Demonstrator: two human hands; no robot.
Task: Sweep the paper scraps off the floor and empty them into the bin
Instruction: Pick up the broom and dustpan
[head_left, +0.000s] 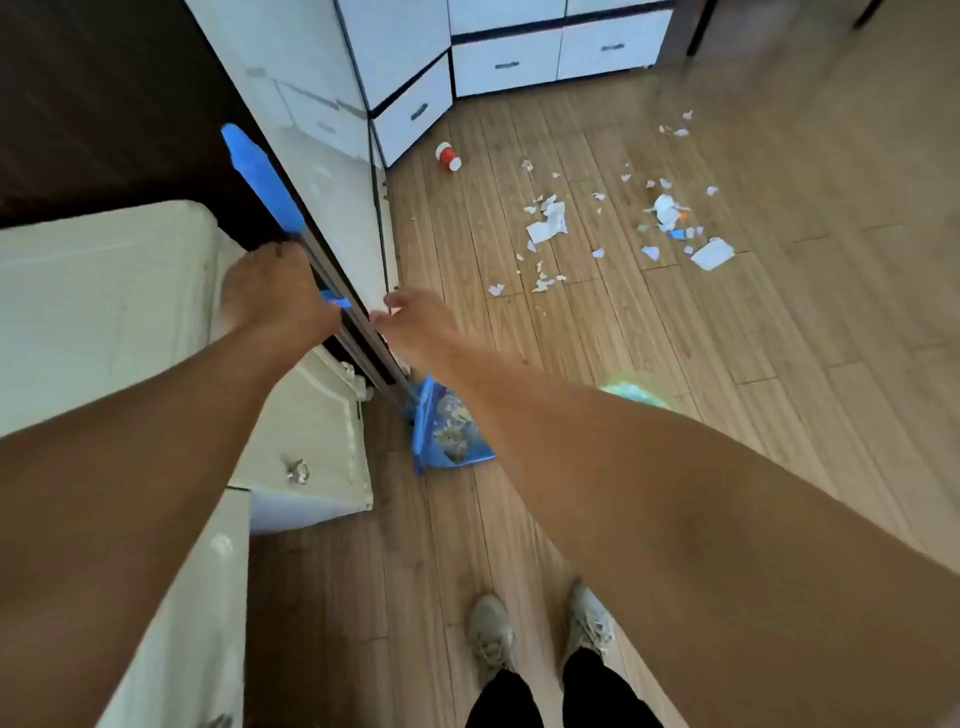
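1. head view: the left hand (278, 291) is curled around two thin metal poles (332, 291) that lean against the edge of a white cabinet (311, 130); its fingers wrap the far side, so it is holding the poles.
2. above that grip, one pole ends in a blue handle (260, 171) lying along the cabinet edge.
3. below the grip, the poles run down to a blue dustpan (441, 431) on the wooden floor (779, 338), partly hidden by the right forearm; pale bits lie in it.
4. the right hand (415, 322) is just beside the poles, right of the left hand's grip, fingers loosely bent; whether it touches a pole cannot be told, and it holds nothing that shows.
5. the paper scraps (550, 223) lie scattered on the floor well beyond and to the right of both hands, in two loose clusters.
6. a red and white cup (448, 156) lies on its side beyond the hands, near the drawers (506, 65).
7. a blurred green object (636, 392) shows just behind the right forearm.
8. left of the grip sits a cream-coloured appliance (104, 312).
9. two pale shoes (540, 631) stand on the floor at the bottom.
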